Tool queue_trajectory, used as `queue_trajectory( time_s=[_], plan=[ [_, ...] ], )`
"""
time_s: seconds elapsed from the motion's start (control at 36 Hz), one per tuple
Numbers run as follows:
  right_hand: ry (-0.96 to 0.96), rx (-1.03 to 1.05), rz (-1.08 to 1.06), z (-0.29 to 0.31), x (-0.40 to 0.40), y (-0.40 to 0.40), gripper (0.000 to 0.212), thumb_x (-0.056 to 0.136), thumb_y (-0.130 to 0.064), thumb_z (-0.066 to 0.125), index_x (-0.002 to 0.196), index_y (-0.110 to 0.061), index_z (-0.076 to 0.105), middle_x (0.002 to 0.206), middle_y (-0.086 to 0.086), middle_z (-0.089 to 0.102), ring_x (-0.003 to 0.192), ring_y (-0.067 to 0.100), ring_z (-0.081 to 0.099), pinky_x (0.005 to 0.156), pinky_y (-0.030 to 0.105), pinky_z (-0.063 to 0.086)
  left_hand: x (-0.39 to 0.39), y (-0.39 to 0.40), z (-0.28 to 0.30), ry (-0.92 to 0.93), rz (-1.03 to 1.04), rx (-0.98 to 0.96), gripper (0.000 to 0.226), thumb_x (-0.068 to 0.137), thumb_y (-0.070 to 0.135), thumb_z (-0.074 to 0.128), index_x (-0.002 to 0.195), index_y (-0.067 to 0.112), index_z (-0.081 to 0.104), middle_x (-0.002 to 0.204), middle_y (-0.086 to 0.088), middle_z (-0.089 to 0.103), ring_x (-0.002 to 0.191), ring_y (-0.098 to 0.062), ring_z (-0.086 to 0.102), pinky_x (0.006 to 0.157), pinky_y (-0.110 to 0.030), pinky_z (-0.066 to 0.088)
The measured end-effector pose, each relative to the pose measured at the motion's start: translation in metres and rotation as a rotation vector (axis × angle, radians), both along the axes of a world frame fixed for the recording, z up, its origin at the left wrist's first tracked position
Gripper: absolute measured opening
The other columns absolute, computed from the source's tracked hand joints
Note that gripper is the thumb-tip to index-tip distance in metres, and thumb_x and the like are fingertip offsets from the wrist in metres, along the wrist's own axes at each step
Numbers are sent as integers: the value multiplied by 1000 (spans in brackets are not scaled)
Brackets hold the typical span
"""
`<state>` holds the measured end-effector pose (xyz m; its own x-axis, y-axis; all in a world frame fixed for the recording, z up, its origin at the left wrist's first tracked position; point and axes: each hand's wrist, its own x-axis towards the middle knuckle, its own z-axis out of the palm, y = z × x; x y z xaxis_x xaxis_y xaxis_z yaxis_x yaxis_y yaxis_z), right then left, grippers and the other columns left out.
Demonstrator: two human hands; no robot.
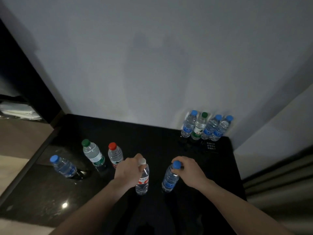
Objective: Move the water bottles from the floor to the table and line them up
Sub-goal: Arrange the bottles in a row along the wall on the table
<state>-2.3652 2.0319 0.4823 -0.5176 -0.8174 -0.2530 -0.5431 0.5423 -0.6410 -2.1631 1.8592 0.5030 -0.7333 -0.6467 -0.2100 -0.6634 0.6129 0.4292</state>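
My left hand (128, 170) grips the neck of a white-capped bottle with a red label (142, 184). My right hand (191, 172) grips the top of a blue-capped bottle (169, 181). Both bottles are upright over the front middle of the black table (152, 138). Several bottles (205, 128), three blue-capped and one green-capped, stand in a row at the table's back right corner against the wall. To the left stand a blue-capped bottle (63, 167), a green-capped bottle (93, 154) and a red-capped bottle (115, 156) on a dark glossy surface.
A grey wall rises behind the table. A small dark keypad-like object (210, 146) lies in front of the row of bottles. A dark panel and a shelf with white cloth (18, 111) are at the left. Curtains (279, 180) hang at the right.
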Motion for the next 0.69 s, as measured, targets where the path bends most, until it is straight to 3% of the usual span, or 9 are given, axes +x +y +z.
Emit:
queue_trajectory(
  time_s=[0.25, 0.44, 0.56, 0.69],
  plan=[
    [7, -20, 116, 0, -21, -6, 32, 85, -32, 78, 106, -47, 59, 106, -22, 61, 97, -3, 61, 88, 24, 54, -8, 17, 3, -17, 57, -26, 18, 100, 39, 53, 116, 34, 46, 84, 10, 59, 75, -7, 62, 68, -30, 57],
    [43, -20, 186, 10, -37, -14, 30, 85, -34, 77, 106, -44, 59, 106, -21, 62, 98, -2, 60, 89, 24, 54, -9, 8, 10, -75, 62, -26, 20, 97, 35, 58, 114, 33, 46, 81, 10, 55, 71, -5, 58, 57, -20, 41],
    [71, -34, 179, 21, -52, -23, 28, 84, -36, 79, 106, -41, 62, 104, -19, 63, 95, -1, 61, 84, 22, 53, -12, 1, 16, -93, 55, -44, 21, 96, 32, 59, 112, 32, 45, 81, 6, 56, 70, -7, 58, 54, -21, 38],
    [120, -37, 158, 38, -75, -40, 26, 83, -36, 80, 97, -43, 60, 94, -20, 61, 86, -3, 60, 68, 13, 44, -32, -11, 31, -57, 58, -73, 17, 98, 29, 57, 113, 29, 48, 81, 7, 59, 73, -9, 62, 61, -27, 51]
  ],
)
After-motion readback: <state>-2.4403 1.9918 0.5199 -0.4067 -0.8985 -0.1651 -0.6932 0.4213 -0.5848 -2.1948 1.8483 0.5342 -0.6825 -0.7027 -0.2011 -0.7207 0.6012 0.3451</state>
